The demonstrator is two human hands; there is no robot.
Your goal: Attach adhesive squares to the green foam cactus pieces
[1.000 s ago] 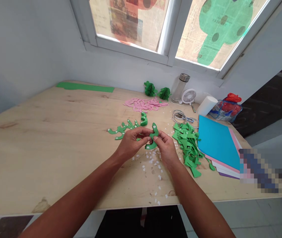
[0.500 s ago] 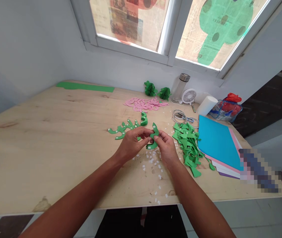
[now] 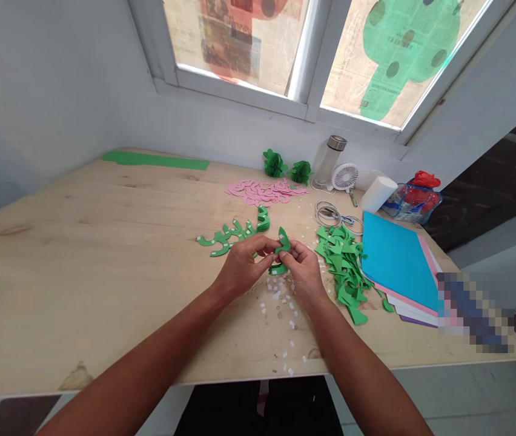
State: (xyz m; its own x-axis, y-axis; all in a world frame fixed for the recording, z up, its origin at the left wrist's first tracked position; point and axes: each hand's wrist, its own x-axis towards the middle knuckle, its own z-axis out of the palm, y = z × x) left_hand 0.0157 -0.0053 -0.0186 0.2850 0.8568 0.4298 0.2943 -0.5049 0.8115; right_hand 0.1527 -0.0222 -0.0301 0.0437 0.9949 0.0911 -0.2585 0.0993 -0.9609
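Observation:
Between my two hands is a curved green paper cutout [image 3: 278, 270] with small white squares on it. My left hand [image 3: 245, 261] pinches it from the left, and my right hand [image 3: 302, 266] pinches it from the right with the thumb on top. Fingers hide its middle. Just left of my left hand lie several green cutouts with white squares [image 3: 221, 237], spread on the table. A small stack of curved green cutouts [image 3: 263, 219] sits beyond my fingers. Tiny white paper squares [image 3: 280, 293] are scattered below my hands.
Pink paper cutouts [image 3: 264, 191] and two folded green paper shapes [image 3: 301, 172] lie at the back. A glass bottle [image 3: 328, 162], small fan [image 3: 345, 176] and scissors [image 3: 328, 212] stand or lie right of them. Green scraps [image 3: 342, 260] pile beside blue paper sheets [image 3: 398, 263].
My fingers have shifted slightly on the green cutout, and its middle is more covered by my right thumb. Both hands otherwise stay in place.

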